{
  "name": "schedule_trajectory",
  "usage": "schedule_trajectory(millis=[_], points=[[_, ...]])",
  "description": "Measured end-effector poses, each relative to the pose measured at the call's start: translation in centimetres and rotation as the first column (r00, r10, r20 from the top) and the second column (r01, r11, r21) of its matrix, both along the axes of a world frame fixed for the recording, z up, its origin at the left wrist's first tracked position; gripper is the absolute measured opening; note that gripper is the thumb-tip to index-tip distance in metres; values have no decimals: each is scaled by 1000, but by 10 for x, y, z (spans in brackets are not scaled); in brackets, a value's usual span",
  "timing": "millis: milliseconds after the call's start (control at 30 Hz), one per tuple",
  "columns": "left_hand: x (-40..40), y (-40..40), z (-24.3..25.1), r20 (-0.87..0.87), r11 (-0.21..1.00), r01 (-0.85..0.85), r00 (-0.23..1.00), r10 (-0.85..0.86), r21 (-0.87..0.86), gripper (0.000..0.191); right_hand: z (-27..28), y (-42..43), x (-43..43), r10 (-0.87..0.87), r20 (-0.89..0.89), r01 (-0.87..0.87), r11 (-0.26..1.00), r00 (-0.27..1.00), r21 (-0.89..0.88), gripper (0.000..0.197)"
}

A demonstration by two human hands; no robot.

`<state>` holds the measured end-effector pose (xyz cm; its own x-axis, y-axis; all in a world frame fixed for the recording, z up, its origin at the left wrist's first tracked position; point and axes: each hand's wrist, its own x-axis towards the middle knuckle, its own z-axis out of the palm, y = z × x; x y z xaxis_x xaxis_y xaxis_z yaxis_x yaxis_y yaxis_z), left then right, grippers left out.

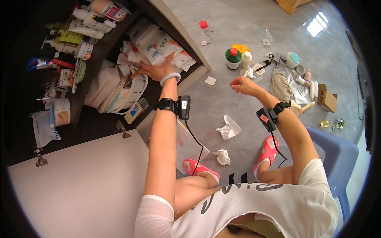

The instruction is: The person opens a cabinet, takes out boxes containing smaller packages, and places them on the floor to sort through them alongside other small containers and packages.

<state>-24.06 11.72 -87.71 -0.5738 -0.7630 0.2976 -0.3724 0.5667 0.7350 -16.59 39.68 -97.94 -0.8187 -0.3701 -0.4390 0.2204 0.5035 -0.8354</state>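
Note:
Inside a dark cabinet compartment, my left hand (158, 70) rests with fingers spread against white soft packs (153, 53) bearing coloured print. Just below its fingers stands a white bag (110, 89) with small items in its top, among them a brown-handled tool (136, 73). A pale bangle (170, 78) circles my left wrist. Over the grey floor hangs my right hand (245, 85), fingers loosely curled, with no object visible in it. Near it are a white square pad (210, 80), a crumpled tissue (248, 72), and a green bottle with a red cap (233, 59).
Bottles and tubes (89, 22) and a tub of cotton swabs (62, 111) fill the upper shelf. The white cabinet door (80, 184) stands open. On the floor lie a grey cloth (280, 86), a small cardboard box (326, 97) and crumpled tissues (229, 128). A blue plastic chair (333, 151) is at right.

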Motion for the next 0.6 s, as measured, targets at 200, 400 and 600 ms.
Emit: schedule_trajectory(millis=[200, 400, 600], points=[[-3, -4, -8, 47, 980, 74, 995, -84, 185, 122, -20, 19, 2, 35, -25, -35, 999, 999, 5, 28], [8, -27, -27, 52, 948, 260, 960, -273, 186, 127, -41, 42, 14, -80, 187, 76, 997, 979, 29, 28], [30, -31, -35, 125, 898, 420, 892, -435, 130, 133, -69, 26, 68, 346, -198, -299, 925, 917, 234, 18]])
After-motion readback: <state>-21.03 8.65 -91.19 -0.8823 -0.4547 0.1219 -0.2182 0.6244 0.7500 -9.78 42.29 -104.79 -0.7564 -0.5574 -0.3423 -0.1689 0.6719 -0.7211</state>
